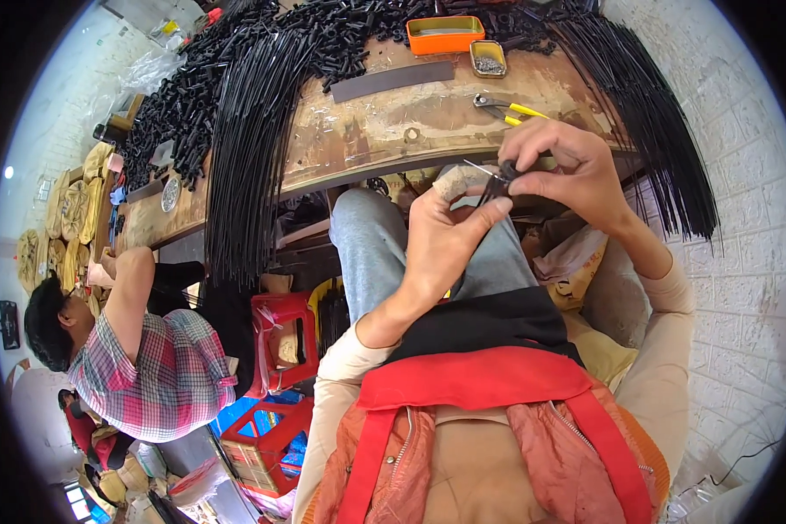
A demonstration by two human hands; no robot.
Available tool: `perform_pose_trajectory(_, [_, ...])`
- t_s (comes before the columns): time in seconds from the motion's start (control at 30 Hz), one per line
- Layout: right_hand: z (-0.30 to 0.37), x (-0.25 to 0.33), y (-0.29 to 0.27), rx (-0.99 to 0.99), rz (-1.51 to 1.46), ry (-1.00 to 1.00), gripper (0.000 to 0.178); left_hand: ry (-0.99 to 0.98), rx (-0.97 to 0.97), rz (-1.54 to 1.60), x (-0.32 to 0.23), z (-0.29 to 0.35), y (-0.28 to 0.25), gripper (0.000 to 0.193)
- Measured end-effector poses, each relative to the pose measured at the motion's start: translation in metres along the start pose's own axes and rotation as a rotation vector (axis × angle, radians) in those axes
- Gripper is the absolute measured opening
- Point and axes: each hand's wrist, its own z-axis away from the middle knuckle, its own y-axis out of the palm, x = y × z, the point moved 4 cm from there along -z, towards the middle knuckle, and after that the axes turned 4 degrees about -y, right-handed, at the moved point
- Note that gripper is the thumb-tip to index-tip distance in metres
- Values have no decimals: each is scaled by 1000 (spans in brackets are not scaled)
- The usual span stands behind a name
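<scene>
Above my lap, just off the table's near edge, my hands meet over a small black part (508,170). My right hand (576,170) pinches this part between thumb and fingertips. Closed beneath it, my left hand (450,236) has a pale wrap on its forefinger and grips slim black pieces (494,190) between thumb and finger. A thin silvery pin or wire (479,167) sticks out to the left between the hands. My fingers hide how these pieces join. Beyond the right hand, yellow-handled pliers (511,108) lie on the table.
The wooden table (384,122) carries a heap of black tubular parts (341,44), long black rods (253,148) hanging over its edge, more rods (642,113) at right, an orange tin (445,37) and a tin of small metal pieces (489,61). A co-worker (148,358) sits left near red stools (284,341).
</scene>
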Motion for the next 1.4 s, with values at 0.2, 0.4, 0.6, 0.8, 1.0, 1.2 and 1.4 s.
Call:
perform_pose_trajectory(0.2, [11,-5,-8,18,-61,117,25,-77,138,1,-1,-8,-4,14])
perform_pose_trajectory(0.4, [15,-13,-11,42,-315,112,28,-224,186,64,11,-16,-4,19])
perform_pose_trajectory(0.6, [20,-20,-8,98,-390,89,30,-288,368,275,19,-28,0,19])
perform_pose_trajectory(0.8, [21,-20,2,-229,-306,167,33,417,-269,-425,-6,-3,11,26])
perform_pose_trajectory(1.0, [13,-30,42,-315,-381,-180,34,183,-118,-112,-25,5,-13,32])
perform_pose_trajectory(1.2, [12,-79,90,-79,-458,413,14,217,-79,-83,-49,2,-55,49])
perform_pose_trajectory(1.4, [13,-73,106,-130,-407,256,10,265,-100,-104,-54,-3,-67,44])
